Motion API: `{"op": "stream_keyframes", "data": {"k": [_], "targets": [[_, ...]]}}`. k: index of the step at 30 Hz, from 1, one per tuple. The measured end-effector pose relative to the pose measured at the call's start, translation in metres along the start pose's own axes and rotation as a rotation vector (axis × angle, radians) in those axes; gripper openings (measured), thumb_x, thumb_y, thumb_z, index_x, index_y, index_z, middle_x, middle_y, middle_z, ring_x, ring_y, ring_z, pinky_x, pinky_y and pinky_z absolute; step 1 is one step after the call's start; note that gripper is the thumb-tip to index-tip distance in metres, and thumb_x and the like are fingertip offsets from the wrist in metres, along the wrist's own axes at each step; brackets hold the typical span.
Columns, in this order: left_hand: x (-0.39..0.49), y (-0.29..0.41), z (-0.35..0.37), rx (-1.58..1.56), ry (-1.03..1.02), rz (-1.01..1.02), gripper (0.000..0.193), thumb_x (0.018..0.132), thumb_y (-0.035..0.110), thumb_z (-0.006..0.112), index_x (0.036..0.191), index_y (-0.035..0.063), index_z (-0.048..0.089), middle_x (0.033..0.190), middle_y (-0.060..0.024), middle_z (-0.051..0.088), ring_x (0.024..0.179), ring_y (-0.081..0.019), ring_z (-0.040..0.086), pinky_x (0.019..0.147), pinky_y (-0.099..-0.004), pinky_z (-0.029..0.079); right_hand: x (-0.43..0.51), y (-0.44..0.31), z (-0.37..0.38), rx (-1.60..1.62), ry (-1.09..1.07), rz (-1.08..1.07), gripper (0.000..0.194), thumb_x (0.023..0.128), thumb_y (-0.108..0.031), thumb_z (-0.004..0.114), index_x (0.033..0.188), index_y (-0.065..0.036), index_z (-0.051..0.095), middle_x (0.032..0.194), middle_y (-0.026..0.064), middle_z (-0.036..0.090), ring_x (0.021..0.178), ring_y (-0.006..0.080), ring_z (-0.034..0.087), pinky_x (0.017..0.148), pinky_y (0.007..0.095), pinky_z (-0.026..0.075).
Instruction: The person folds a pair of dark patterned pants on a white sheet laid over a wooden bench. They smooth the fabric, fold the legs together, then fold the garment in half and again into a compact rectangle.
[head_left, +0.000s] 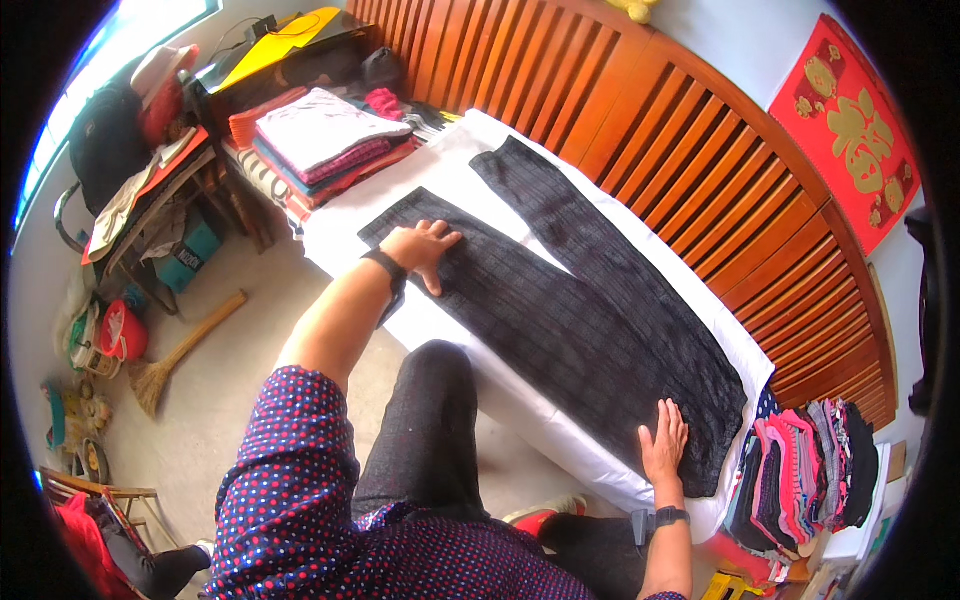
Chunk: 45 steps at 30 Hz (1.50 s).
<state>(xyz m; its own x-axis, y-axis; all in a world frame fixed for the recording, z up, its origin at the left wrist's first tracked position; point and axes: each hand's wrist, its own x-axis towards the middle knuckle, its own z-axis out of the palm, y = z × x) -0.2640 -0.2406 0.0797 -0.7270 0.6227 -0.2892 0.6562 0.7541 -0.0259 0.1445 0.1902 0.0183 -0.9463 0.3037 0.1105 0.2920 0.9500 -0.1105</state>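
Observation:
A pair of dark checked trousers (555, 322) lies spread out, its two legs apart and pointing to the upper left. Under it is a white cloth (450, 161) that covers a long low surface. Near the hem of the closer leg, my left hand (420, 251) rests flat with its fingers apart. My right hand (664, 442) lies on the fabric by the waist end, palm down, holding nothing. Both wrists wear dark bands. Some creases run across the cloth of the trousers near the waist.
Folded clothes (330, 142) are stacked at the far left end. More folded clothes (802, 472) stand in rows at the right end. A slatted wooden headboard (645, 135) runs along the back. A straw broom (180, 352) lies on the floor. Another person's leg (161, 566) shows at the lower left.

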Motion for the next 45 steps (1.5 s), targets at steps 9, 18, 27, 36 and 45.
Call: {"op": "stream_keyframes", "data": {"k": [9,18,27,36,45], "targets": [[0.0,-0.029,0.01,-0.117,0.017,0.025,0.119,0.06,0.051,0.09,0.158,0.0207,0.029,0.155,-0.0099,0.035,0.143,-0.033,0.034,0.103,-0.0602,0.041,0.012,-0.014,-0.011,-0.004,-0.018,-0.028,0.068,0.093,-0.035,0.063,0.149,-0.006,0.038,0.153,0.0185,0.036,0.142,0.0378,0.033,0.117,0.0542,0.025],[-0.009,-0.057,0.055,-0.245,0.18,-0.033,0.119,0.061,0.067,0.082,0.159,0.0236,0.028,0.164,-0.012,0.023,0.152,-0.0337,0.017,0.116,-0.066,0.017,0.084,-0.125,0.005,0.132,0.003,-0.334,0.071,0.09,-0.038,0.067,0.145,-0.001,0.041,0.151,0.0207,0.039,0.138,0.0399,0.038,0.115,0.0517,0.029],[-0.015,-0.06,0.06,-0.26,0.211,-0.017,0.116,0.064,0.074,0.077,0.158,0.0273,0.027,0.164,-0.0134,0.02,0.153,-0.0342,0.011,0.119,-0.0664,0.009,0.145,-0.178,0.038,0.07,0.004,-0.284,0.081,0.093,-0.056,0.057,0.151,-0.006,0.033,0.156,0.0196,0.032,0.145,0.0378,0.029,0.116,0.0647,0.02],[0.046,-0.057,0.029,-0.249,0.276,0.078,0.074,0.093,0.055,0.06,0.15,0.0124,0.041,0.155,-0.0124,0.037,0.145,-0.0304,0.033,0.116,-0.062,0.023,0.145,-0.178,0.04,0.095,0.014,-0.283,0.083,0.093,-0.061,0.053,0.152,-0.006,0.033,0.157,0.0183,0.032,0.146,0.0379,0.028,0.116,0.0652,0.018],[0.059,-0.06,0.061,-0.211,0.357,-0.098,0.086,0.091,0.074,0.045,0.155,0.0182,0.033,0.16,-0.0101,0.03,0.151,-0.0294,0.022,0.117,-0.0671,0.013,0.144,-0.179,0.044,0.092,0.039,-0.267,0.084,0.092,-0.063,0.052,0.152,-0.007,0.033,0.157,0.0175,0.033,0.146,0.0372,0.029,0.116,0.0652,0.018]]}}
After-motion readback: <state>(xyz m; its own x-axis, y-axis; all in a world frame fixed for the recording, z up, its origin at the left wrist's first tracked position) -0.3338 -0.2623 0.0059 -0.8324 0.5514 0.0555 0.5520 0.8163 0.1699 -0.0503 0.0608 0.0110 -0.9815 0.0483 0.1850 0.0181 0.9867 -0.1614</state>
